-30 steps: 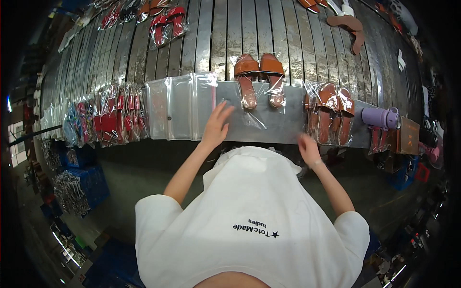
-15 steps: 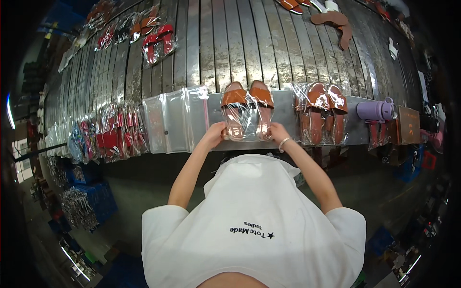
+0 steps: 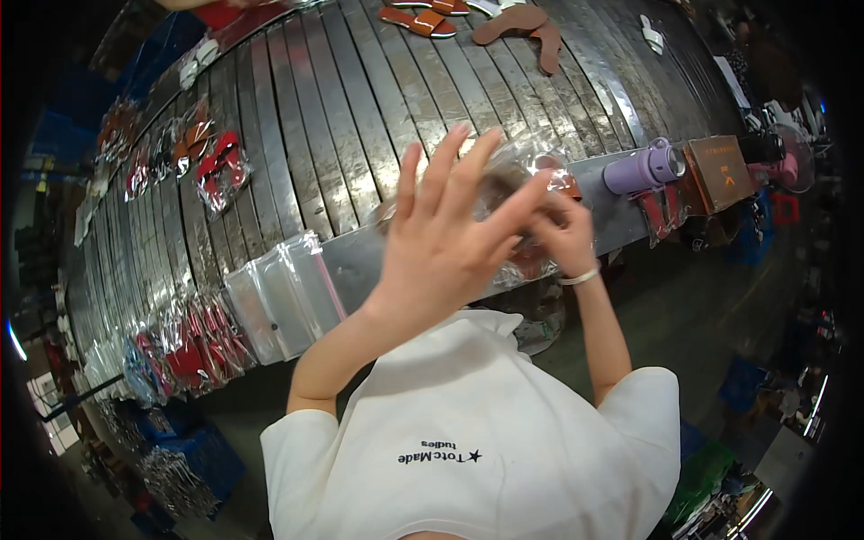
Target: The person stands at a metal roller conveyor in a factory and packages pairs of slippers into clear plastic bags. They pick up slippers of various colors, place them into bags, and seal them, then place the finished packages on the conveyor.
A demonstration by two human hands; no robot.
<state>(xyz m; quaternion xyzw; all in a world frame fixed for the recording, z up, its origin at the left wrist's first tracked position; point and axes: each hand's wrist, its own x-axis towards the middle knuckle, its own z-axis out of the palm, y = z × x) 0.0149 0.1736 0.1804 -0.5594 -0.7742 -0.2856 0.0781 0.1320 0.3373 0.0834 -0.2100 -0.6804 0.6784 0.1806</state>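
The counter (image 3: 360, 135), a long curved run of dark metal slats, fills the upper half of the view, and since the picture half a second ago the view has swung so that it now slants away to the upper right. Along its near edge lies a stack of empty clear plastic bags (image 3: 283, 297), and further left a row of bagged red sandals (image 3: 184, 346); more bagged pairs (image 3: 211, 162) lie on the slats to the upper left, loose brown sandals (image 3: 418, 20) and brown soles (image 3: 522, 27) at the far edge, and a purple bottle (image 3: 641, 169) lies beside a brown box (image 3: 722, 171) on the right. The main change is with the work itself: a moment ago both hands rested at the counter's edge on a pair of brown sandals in a clear bag; now that bagged pair (image 3: 526, 193) is lifted off the counter and held up close before the camera. That suggests the pair is bagged and being closed or checked in the air. The left hand (image 3: 445, 243) is raised in front, palm toward the bag, its fingers (image 3: 450, 171) spread and fanned against the plastic. The right hand (image 3: 562, 229), a bracelet on its wrist, is curled with its fingers pinching the bag's near side.
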